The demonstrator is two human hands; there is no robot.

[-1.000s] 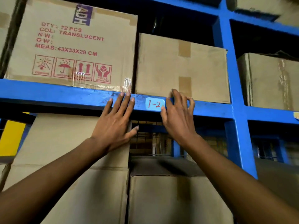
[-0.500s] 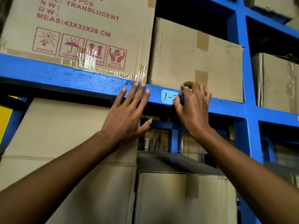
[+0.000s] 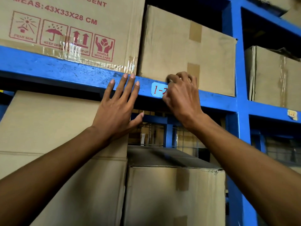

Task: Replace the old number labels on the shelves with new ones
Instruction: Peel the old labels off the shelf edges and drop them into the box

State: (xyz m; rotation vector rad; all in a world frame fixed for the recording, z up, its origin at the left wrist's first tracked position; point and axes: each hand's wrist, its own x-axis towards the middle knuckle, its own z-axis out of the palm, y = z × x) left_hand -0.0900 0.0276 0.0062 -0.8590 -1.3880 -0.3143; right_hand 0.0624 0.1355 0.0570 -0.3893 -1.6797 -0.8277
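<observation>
A person works at a blue warehouse rack stacked with cardboard cartons. At left, the printed carton (image 3: 71, 30), marked "HANDLE WITH CARE", sits on the blue shelf beam (image 3: 48, 69). The left hand (image 3: 117, 110) lies flat and spread against that beam, fingers pointing toward 12 o'clock and grasping nothing; it appears to brace the body. Just at its 3 o'clock, the pale label (image 3: 158, 90) with red handwriting is stuck on the beam's face, below the plain carton (image 3: 184, 49). The right hand (image 3: 182, 95) covers the label's right end, fingers curled in against it; whether they pinch an edge or only pick at it cannot be told. The step in hand looks like peeling this label away or pressing it down. If peeling, the next move calls for lifting a corner cleanly so the paper comes off whole. Far right, at 3 o'clock, a yellowed tag (image 3: 292, 114) clings to the next bay's beam.
</observation>
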